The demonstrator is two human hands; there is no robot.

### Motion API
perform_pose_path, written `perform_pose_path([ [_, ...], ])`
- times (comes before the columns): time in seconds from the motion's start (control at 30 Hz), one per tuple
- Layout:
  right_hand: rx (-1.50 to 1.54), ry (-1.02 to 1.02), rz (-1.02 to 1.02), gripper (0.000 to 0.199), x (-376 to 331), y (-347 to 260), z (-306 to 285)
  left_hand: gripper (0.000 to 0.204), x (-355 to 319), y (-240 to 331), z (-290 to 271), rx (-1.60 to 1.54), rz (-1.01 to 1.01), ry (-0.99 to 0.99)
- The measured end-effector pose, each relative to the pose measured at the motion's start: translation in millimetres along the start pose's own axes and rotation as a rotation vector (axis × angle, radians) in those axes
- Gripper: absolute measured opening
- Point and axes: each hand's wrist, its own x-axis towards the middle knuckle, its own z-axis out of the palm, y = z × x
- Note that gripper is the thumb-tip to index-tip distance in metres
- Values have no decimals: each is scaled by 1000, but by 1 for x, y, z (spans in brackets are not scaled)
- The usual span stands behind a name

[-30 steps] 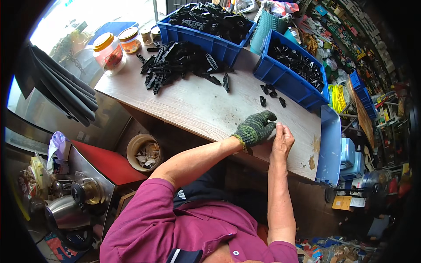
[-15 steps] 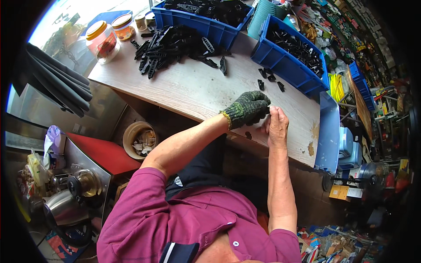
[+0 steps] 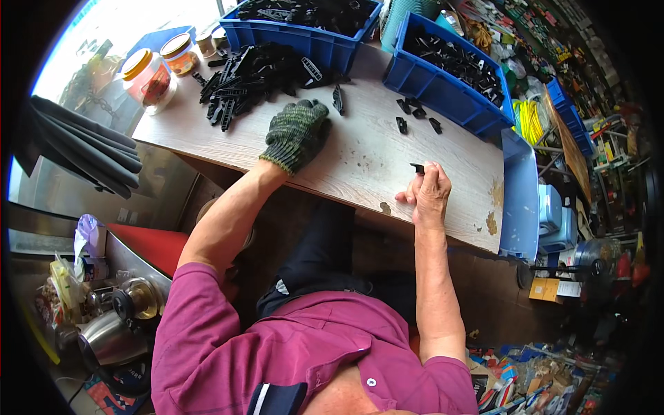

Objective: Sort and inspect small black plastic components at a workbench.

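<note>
My left hand, in a green knit glove, lies stretched out on the wooden table, its fingers close to a pile of black plastic parts and a single black strip. It holds nothing that I can see. My bare right hand rests at the table's near edge and pinches a small black plastic piece between thumb and fingers. A few loose black pieces lie farther back on the table.
Two blue bins of black parts stand at the back, one in the middle and one on the right. Jars with lids stand at the back left. A kettle and clutter sit on the floor at the left.
My gloved left hand has left the right hand and reached forward-left toward the pile. My right hand stays near the table edge, still holding the small piece.
</note>
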Motion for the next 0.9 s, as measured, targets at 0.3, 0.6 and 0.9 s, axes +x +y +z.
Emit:
perform_pose_path([
  [0.3, 37, 72, -3, 28, -4, -4, 4, 18, -21, 20, -5, 1, 66, 151],
  [0.6, 135, 147, 10, 32, -7, -4, 2, 23, -36, 104, 15, -1058, 107, -113],
  [0.9, 25, 168, -44, 28, -8, -1, 8, 25, -31, 117, 39, -966, 103, -98],
])
